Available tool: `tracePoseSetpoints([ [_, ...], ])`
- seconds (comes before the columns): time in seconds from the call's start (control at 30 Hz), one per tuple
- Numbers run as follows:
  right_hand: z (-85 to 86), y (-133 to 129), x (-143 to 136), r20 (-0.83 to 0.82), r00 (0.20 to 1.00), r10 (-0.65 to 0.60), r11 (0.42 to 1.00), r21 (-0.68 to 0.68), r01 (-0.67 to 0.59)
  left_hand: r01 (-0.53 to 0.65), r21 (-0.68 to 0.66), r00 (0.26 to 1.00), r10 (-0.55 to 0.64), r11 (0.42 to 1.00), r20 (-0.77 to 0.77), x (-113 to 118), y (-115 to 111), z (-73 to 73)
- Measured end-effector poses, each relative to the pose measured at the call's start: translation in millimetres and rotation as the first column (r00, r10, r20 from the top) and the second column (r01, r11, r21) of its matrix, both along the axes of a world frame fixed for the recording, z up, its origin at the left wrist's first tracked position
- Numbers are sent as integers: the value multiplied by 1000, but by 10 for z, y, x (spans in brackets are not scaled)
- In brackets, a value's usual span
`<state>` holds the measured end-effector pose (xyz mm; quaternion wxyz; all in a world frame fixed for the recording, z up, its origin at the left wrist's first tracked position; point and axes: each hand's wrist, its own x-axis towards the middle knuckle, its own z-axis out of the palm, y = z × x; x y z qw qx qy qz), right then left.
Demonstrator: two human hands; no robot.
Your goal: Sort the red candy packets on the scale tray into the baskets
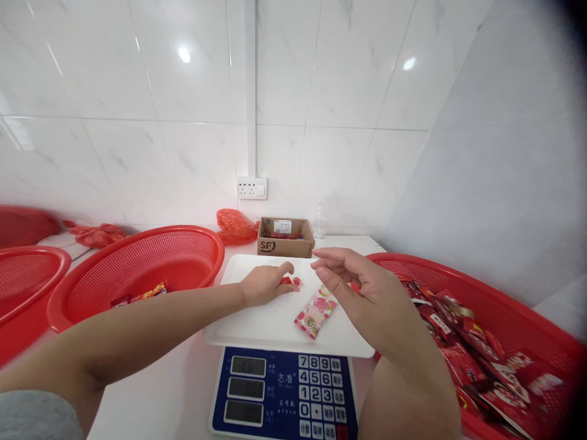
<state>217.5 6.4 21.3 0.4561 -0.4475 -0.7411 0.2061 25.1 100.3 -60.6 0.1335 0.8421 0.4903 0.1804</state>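
Observation:
My left hand (267, 284) is over the white weighing tray (257, 330), its fingers curled round a small red-wrapped candy (285, 280) that shows between thumb and forefinger. Another small red candy (298, 282) in a clear wrapper lies just beyond the fingertips. Above the tray's right side, my right hand (362, 293) is open, fingers stretched out and thumb apart, with nothing visible in it. A pink-and-white floral packet (314, 315) lies tilted on the tray, its upper end partly behind the right hand. Below the tray is the blue scale panel (284, 391) with displays and keys.
On the right stands a red basket (463, 275) full of red snack packets (477, 366). A left red basket (132, 244) holds a few packets; another red basket (36, 263) is beside it. Behind the tray sit a cardboard box (285, 246) and a red plastic bag (235, 226).

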Motion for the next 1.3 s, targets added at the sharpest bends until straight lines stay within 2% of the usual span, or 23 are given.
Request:
tracePoseSetpoints([
  [0.1,6,13,9,18,1000,10,1000,-15,-9,-83,-19,988,85,996,127,-40,-66,141],
  [0.23,2,-2,-2,4,1000,0,1000,-21,0,-221,-52,934,226,974,275,-176,-173,399],
  [0.33,-4,-16,-2,-28,999,-31,999,-20,31,-319,-90,882,330,943,335,-402,-238,578],
  [0.43,-7,-13,22,-20,999,-40,999,-12,39,-428,-105,826,435,898,357,-736,-277,686],
  [0.53,-9,-2,52,13,999,-47,999,-8,47,-524,-113,772,526,844,357,-1101,-310,717],
  [0.63,-12,4,61,28,998,-53,999,-1,53,-578,-92,744,570,811,350,-1400,-353,701],
  [0.77,-13,-2,55,31,998,-49,999,-5,49,-577,-80,766,572,813,293,-1649,-376,628],
  [0.87,-9,-7,56,21,999,-50,999,-21,51,-553,-95,802,560,828,207,-1730,-336,547],
  [0.97,-5,-3,60,8,998,-55,998,-31,55,-525,-64,836,528,849,148,-1662,-280,480],
  [1.03,-5,4,59,0,998,-56,998,-32,56,-477,-35,869,477,878,134,-1502,-256,443],
  [1.2,-12,12,55,-10,999,-43,999,-31,42,-190,-32,974,192,981,121,-791,-249,280],
  [1.3,-12,1,73,-21,999,-37,999,-13,37,-22,-57,992,28,998,122,-299,-234,136],
])
